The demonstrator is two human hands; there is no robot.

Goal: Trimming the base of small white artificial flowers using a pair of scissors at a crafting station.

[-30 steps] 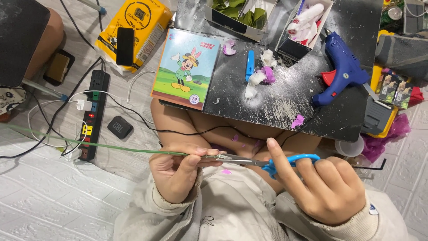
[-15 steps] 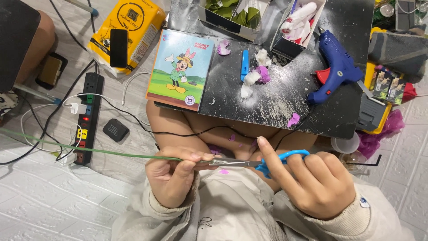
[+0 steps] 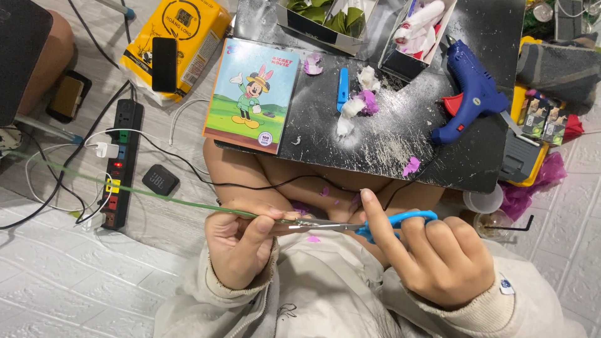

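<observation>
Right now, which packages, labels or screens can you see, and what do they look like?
Yellow bag: floor, upper left, soft, dark print.
Phone: on that bag, black rectangle, screen dark.
Cartoon booklet: black tabletop's left edge, green and blue cover.
Small dark packets: right edge, in a row.

Glossy blue plastic scissor handles (image 3: 400,220), shiny metal blades, matt black tabletop (image 3: 388,134), smudged white

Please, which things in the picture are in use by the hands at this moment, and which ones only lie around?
In use:
- left hand pinching a thin green stem
- right hand holding blue-handled scissors at the stem's end

Lying about:
- blue glue gun on the black board
- cartoon booklet
- black power strip
- yellow packet
</observation>
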